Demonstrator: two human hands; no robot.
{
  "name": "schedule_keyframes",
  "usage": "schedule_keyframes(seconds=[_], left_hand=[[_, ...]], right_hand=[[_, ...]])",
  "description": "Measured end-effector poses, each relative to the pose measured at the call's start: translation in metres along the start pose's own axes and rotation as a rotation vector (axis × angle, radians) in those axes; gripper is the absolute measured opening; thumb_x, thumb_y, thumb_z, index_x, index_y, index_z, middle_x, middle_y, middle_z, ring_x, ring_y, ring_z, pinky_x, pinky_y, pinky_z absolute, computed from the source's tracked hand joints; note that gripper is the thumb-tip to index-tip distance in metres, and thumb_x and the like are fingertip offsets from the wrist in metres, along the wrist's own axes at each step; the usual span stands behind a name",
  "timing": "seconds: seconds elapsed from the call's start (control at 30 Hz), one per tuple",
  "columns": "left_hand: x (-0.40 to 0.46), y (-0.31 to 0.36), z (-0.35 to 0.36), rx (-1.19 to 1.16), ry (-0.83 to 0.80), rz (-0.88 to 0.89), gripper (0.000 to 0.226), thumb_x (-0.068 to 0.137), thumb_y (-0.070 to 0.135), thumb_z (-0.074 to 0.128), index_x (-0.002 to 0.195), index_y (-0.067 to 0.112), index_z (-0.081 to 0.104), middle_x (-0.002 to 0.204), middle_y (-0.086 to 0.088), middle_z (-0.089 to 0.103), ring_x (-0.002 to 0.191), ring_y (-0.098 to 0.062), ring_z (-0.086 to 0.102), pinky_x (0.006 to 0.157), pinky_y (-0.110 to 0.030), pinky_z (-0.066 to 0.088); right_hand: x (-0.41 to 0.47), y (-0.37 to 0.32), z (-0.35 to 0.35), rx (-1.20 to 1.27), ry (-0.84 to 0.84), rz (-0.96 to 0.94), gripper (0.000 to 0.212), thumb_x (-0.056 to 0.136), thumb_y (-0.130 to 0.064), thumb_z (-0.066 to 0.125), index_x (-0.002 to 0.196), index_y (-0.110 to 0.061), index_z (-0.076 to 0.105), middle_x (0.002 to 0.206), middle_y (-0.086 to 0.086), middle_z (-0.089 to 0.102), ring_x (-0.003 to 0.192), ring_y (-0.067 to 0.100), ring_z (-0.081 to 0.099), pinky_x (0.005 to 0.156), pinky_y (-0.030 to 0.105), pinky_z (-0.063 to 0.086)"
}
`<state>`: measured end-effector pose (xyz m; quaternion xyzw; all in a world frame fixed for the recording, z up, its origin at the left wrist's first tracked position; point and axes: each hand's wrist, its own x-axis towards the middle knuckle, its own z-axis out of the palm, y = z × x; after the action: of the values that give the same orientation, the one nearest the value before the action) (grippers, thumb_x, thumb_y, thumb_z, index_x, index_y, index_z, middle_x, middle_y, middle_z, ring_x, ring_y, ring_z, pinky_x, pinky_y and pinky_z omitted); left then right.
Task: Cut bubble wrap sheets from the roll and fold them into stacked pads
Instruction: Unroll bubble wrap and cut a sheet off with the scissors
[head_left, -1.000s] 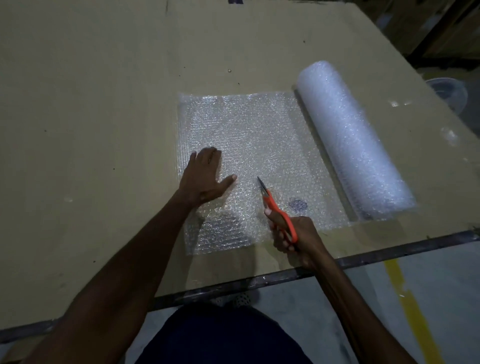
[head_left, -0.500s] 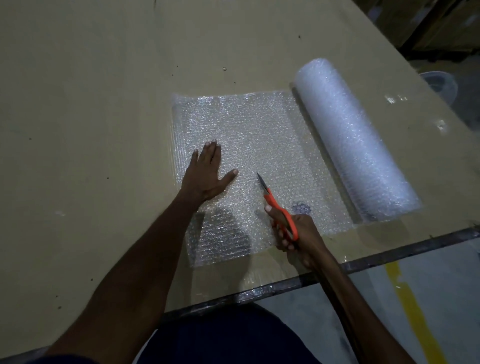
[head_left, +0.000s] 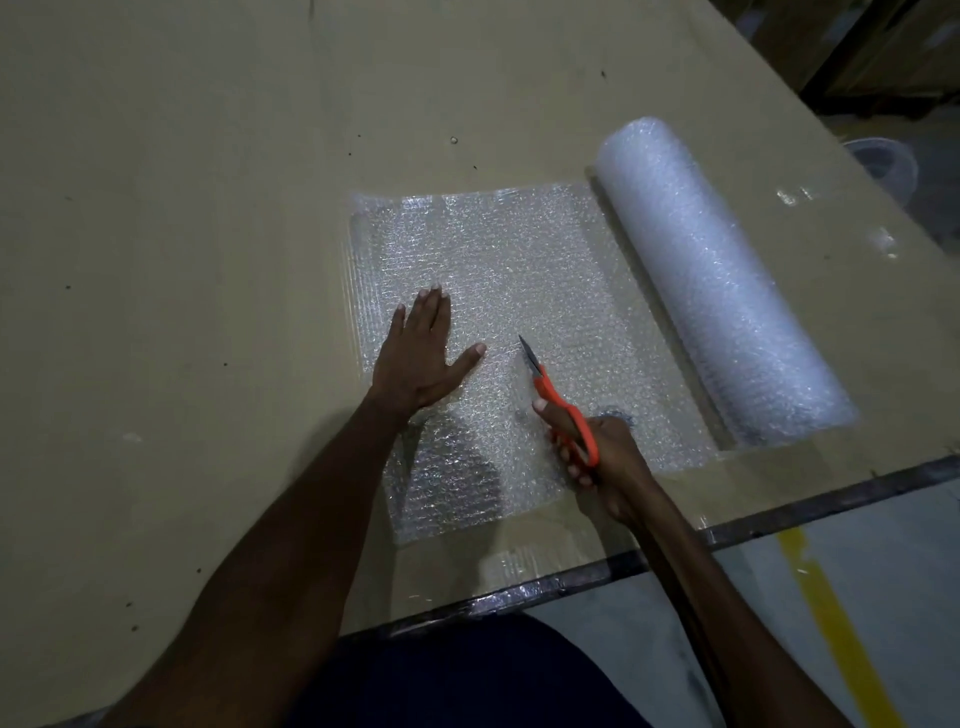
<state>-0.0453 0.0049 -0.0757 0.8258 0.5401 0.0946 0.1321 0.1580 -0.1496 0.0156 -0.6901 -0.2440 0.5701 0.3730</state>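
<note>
The left hand (head_left: 421, 358) lies flat on the unrolled bubble wrap sheet (head_left: 519, 291), palm down, fingers straight and close together, thumb spread out to the right, pressing the sheet against the table (head_left: 182, 208); its forearm reaches in from the lower left. The right hand (head_left: 597, 462) comes in from the lower right with its grip closed round the orange handles of the scissors (head_left: 558, 400), fingers curled through and around them. The blades point up and away toward the far side of the sheet, the tip just right of the left thumb, and they look nearly closed. The sheet runs out leftward from the bubble wrap roll (head_left: 717, 280), which lies on its side along the sheet's right edge, angled toward the table's near right side. The sheet's near edge stops short of the dark metal rim (head_left: 779, 514) of the table. Beyond that rim is grey floor with a yellow line (head_left: 831, 623) painted on it.
</note>
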Motion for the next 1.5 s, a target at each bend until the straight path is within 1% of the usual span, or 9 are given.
schedule_keyframes(seconds=[0.07, 0.17, 0.33, 0.53, 0.73, 0.9, 1.13, 1.33, 1.5], left_hand=[[-0.001, -0.001, 0.0, -0.003, 0.0, 0.002, 0.096, 0.095, 0.076, 0.018, 0.159, 0.005, 0.007, 0.167, -0.012, 0.001, 0.154, -0.024, 0.0, 0.124, -0.047, 0.001], [0.0, -0.001, 0.0, 0.0, 0.005, 0.004, 0.097, 0.094, 0.076, 0.016, 0.159, 0.005, 0.006, 0.167, -0.012, 0.001, 0.154, -0.024, 0.0, 0.124, -0.047, 0.001], [-0.001, -0.001, 0.001, -0.009, 0.002, 0.004, 0.098, 0.092, 0.078, 0.015, 0.159, 0.006, 0.005, 0.167, -0.011, 0.0, 0.154, -0.024, -0.001, 0.124, -0.047, 0.0], [0.0, -0.002, 0.0, 0.001, -0.006, 0.006, 0.099, 0.091, 0.078, 0.013, 0.159, 0.005, 0.005, 0.167, -0.011, 0.0, 0.154, -0.023, -0.001, 0.124, -0.047, 0.0], [0.0, -0.002, 0.0, 0.002, -0.013, 0.001, 0.098, 0.093, 0.076, 0.015, 0.159, 0.006, 0.003, 0.167, -0.011, -0.002, 0.154, -0.022, -0.004, 0.124, -0.046, -0.002], [0.0, -0.002, 0.001, -0.013, -0.002, 0.001, 0.095, 0.095, 0.075, 0.021, 0.159, 0.007, 0.005, 0.167, -0.01, -0.002, 0.154, -0.022, -0.004, 0.124, -0.044, -0.003], [-0.001, -0.002, 0.003, -0.003, 0.004, -0.007, 0.096, 0.094, 0.075, 0.021, 0.159, 0.007, 0.006, 0.168, -0.009, 0.0, 0.154, -0.021, -0.002, 0.124, -0.045, -0.002], [-0.003, -0.001, -0.001, -0.013, -0.008, -0.01, 0.096, 0.094, 0.076, 0.019, 0.159, 0.007, 0.005, 0.168, -0.009, -0.002, 0.154, -0.021, -0.004, 0.124, -0.046, -0.002], [-0.005, 0.0, -0.002, -0.012, -0.007, -0.015, 0.097, 0.093, 0.075, 0.018, 0.159, 0.006, 0.006, 0.168, -0.009, -0.002, 0.154, -0.02, -0.005, 0.124, -0.046, -0.001]], right_hand=[[0.0, 0.002, 0.001, -0.003, 0.023, 0.001, 0.041, 0.077, -0.037, 0.087, 0.062, -0.008, 0.061, 0.047, 0.005, 0.049, 0.035, 0.012, 0.038, 0.035, 0.018, 0.026], [-0.004, 0.004, 0.0, 0.013, 0.024, 0.006, 0.039, 0.078, -0.033, 0.086, 0.073, -0.002, 0.063, 0.047, 0.005, 0.049, 0.033, 0.011, 0.037, 0.033, 0.017, 0.024], [-0.002, -0.006, 0.004, -0.037, 0.031, 0.005, 0.041, 0.079, -0.043, 0.085, 0.068, -0.009, 0.065, 0.051, 0.004, 0.051, 0.037, 0.012, 0.039, 0.036, 0.016, 0.027], [0.006, -0.006, 0.006, -0.03, 0.026, -0.006, 0.042, 0.078, -0.037, 0.086, 0.074, -0.002, 0.063, 0.047, 0.004, 0.048, 0.034, 0.012, 0.037, 0.035, 0.017, 0.025], [0.015, -0.015, 0.01, -0.053, 0.03, -0.028, 0.045, 0.076, -0.045, 0.086, 0.08, -0.003, 0.069, 0.053, 0.007, 0.052, 0.039, 0.014, 0.04, 0.038, 0.019, 0.028], [0.019, -0.015, 0.011, -0.052, 0.015, -0.031, 0.042, 0.08, -0.033, 0.086, 0.058, -0.009, 0.06, 0.048, 0.006, 0.048, 0.037, 0.014, 0.037, 0.037, 0.019, 0.024], [0.02, -0.023, 0.014, -0.059, 0.029, -0.023, 0.04, 0.079, -0.041, 0.085, 0.073, -0.006, 0.067, 0.052, 0.005, 0.052, 0.039, 0.014, 0.04, 0.037, 0.019, 0.027], [0.026, -0.021, 0.016, -0.063, 0.005, -0.027, 0.041, 0.079, -0.037, 0.086, 0.067, -0.005, 0.064, 0.049, 0.006, 0.05, 0.037, 0.014, 0.038, 0.035, 0.018, 0.027], [0.028, -0.027, 0.017, -0.072, 0.009, -0.031, 0.043, 0.079, -0.041, 0.085, 0.069, -0.005, 0.065, 0.051, 0.006, 0.051, 0.039, 0.014, 0.04, 0.037, 0.02, 0.029]])
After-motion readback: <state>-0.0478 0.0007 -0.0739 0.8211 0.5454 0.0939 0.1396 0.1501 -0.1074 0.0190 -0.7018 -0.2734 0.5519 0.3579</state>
